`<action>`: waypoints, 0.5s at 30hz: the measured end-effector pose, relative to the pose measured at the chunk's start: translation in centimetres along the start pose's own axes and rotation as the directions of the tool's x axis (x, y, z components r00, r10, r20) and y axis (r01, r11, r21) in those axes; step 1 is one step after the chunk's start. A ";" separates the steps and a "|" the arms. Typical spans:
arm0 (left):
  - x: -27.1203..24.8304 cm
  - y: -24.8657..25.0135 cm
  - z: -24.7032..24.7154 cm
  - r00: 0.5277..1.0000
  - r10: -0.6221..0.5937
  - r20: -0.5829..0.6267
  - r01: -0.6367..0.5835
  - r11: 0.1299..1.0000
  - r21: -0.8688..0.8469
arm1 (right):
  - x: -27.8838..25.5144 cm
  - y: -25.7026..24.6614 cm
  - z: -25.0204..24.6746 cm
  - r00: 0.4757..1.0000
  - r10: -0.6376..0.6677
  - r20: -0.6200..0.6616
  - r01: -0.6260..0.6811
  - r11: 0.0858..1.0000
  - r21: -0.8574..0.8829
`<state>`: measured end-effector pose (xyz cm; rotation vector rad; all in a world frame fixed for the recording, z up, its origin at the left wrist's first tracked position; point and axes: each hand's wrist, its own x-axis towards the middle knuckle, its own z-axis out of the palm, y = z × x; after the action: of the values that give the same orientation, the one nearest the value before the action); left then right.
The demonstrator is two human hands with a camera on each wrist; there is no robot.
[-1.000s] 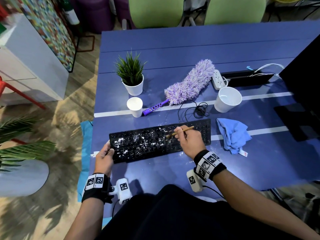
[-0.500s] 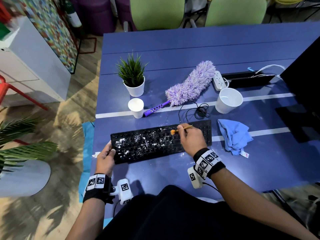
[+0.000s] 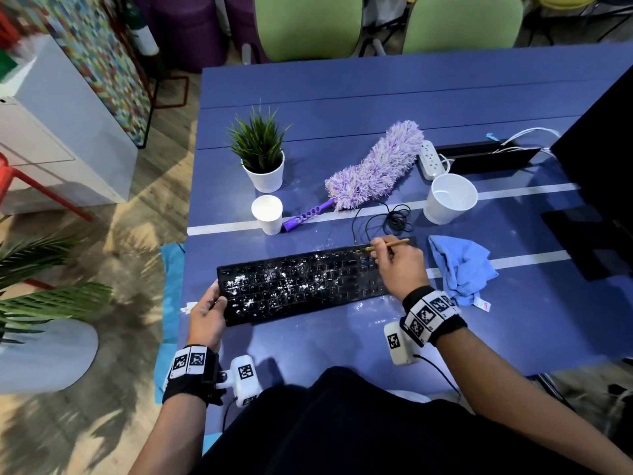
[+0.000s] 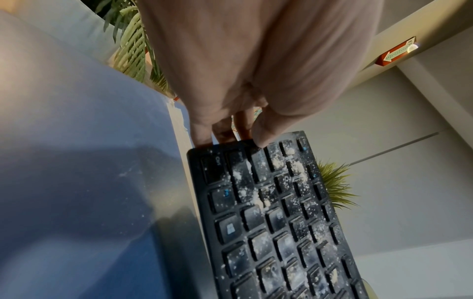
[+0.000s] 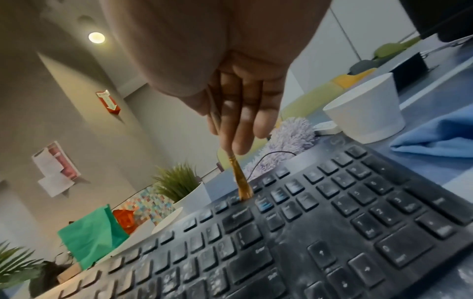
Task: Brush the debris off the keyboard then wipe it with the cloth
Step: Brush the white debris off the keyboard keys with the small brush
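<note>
Pinching the brush (image 3: 387, 244) pencil-style, the right hand (image 3: 400, 269) has thumb and fingers closed on the thin wooden shaft – a grip that probably gives fine tip control between keys. Right wrist view shows the bristles splayed against the keys near the far edge, right of centre, so the tip is in contact, not hovering.

Left hand (image 3: 207, 317) clamps the left end of the keyboard (image 3: 305, 281) – thumb on top of the corner keys, fingers curled over the end edge. Likely there to stop the board sliding under the brush strokes.

Keyboard lies flat on the blue table (image 3: 342, 97), near the front edge, straight in front of the person. White crumbs and powder are thick on the left and middle keys; the right end around the number pad looks mostly clear with a dusty film. Judgement: brushing is running right to left, well short of done.

Blue cloth (image 3: 459, 265) sits crumpled just beside the keyboard's right end, untouched – parked within reach of the right hand for the wipe step.

Farther back: purple duster (image 3: 373, 169), small paper cup (image 3: 268, 214), white cup (image 3: 450, 198), potted plant (image 3: 261, 152) – all well apart from the work.

Risk: some powder already on the table near the keyboard, so the wipe may need to cover that too.
</note>
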<state>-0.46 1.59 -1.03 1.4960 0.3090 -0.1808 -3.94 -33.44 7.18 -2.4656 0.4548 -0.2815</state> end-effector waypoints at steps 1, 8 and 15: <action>0.0 0.1 0.1 1.000 -0.008 -0.001 0.008 1.000 0.003 | 0.1 0.4 -0.3 1.000 0.016 -0.002 -0.016 1.000 -0.009; 0.7 -0.2 -0.1 0.999 -0.031 -0.006 0.031 0.999 0.021 | 0.2 1.0 -0.3 0.998 0.001 0.065 -0.012 0.984 0.178; 1.2 -0.1 -0.1 0.999 -0.030 -0.010 0.031 0.999 0.044 | 0.2 0.9 -0.4 0.997 -0.036 -0.065 0.041 0.996 0.078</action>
<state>0.66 1.74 -1.53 1.5366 0.3374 -0.2059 -4.08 -34.45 7.00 -2.3958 0.4152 -0.3868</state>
